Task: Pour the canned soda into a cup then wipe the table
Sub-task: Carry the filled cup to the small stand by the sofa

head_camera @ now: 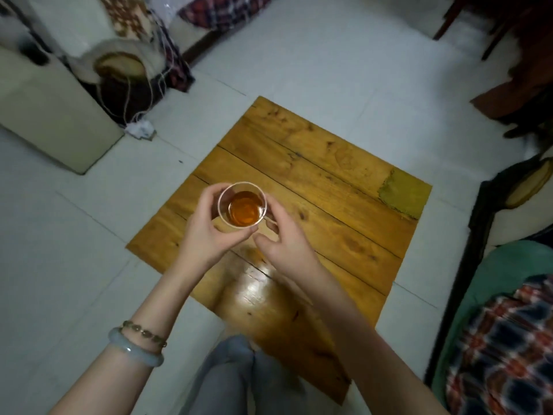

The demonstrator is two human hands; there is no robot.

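Observation:
A clear plastic cup [243, 205] holding amber soda is held above the low wooden table [314, 181]. My left hand [206, 226] wraps around the cup's left and near side. My right hand [284, 238] sits at its right side, fingers curled close to the cup wall; whether they touch it is unclear. A green-yellow cloth [404, 194] lies flat at the table's far right corner. No soda can is in view.
The table stands on pale floor tiles. A beige box [51, 115] and a dark bag sit at the far left. A bed with a green sheet and plaid blanket [505, 339] runs along the right. My knees [239, 375] are below the table's near edge.

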